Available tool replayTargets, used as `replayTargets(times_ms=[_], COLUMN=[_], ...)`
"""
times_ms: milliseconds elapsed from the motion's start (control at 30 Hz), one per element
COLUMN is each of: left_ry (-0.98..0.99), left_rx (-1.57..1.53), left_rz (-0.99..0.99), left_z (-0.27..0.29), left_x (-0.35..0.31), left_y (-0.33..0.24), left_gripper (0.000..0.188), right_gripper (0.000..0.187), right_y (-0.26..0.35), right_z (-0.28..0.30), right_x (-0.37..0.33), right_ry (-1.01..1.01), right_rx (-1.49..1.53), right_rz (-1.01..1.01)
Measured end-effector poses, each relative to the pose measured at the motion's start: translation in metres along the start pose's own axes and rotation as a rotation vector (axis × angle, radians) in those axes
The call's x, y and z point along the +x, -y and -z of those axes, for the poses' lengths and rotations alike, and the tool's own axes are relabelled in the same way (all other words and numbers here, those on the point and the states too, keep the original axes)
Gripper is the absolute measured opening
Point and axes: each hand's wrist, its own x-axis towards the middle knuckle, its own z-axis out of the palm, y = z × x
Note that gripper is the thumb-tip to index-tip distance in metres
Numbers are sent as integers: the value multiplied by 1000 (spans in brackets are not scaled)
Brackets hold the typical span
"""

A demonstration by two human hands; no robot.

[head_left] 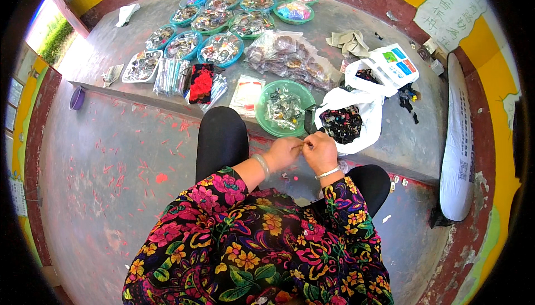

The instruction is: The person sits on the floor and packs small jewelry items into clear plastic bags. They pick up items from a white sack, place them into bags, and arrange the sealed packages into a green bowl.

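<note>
Holds left hand (283, 153) and right hand (321, 153) together at the centre of the frame, fingertips meeting. Bends the fingers (295, 144) of both in narrow, pinched close; cannot tell what small thing, if any, lies between them. Wears a pale bangle on each wrist. Sits with knees apart, facing a grey ledge (404, 146).

Has a green bowl (263, 104) just beyond the left hand, near the centre, holding small pieces in clear wrapping. Has a white bag (368, 127) just above the right hand, gaping open over small dark pieces (341, 125). Faces more on the ledge: clear packs (290, 55) at upper centre, a red and black pouch (201, 84) left of centre, and filled bowls (223, 66) clustered toward the top.
</note>
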Motion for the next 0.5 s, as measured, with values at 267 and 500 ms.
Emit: replayTargets(times_ms=[267, 500], left_ry=[8, -21], left_rx=[-141, 152], left_rz=[193, -71], left_z=[5, 2], left_x=[2, 1], left_y=[-3, 5], left_gripper=[17, 19], right_gripper=[5, 6], right_y=[-2, -5], right_z=[-1, -3], right_x=[1, 0], right_ry=[39, 22], right_rx=[188, 47], right_rz=[-207, -37])
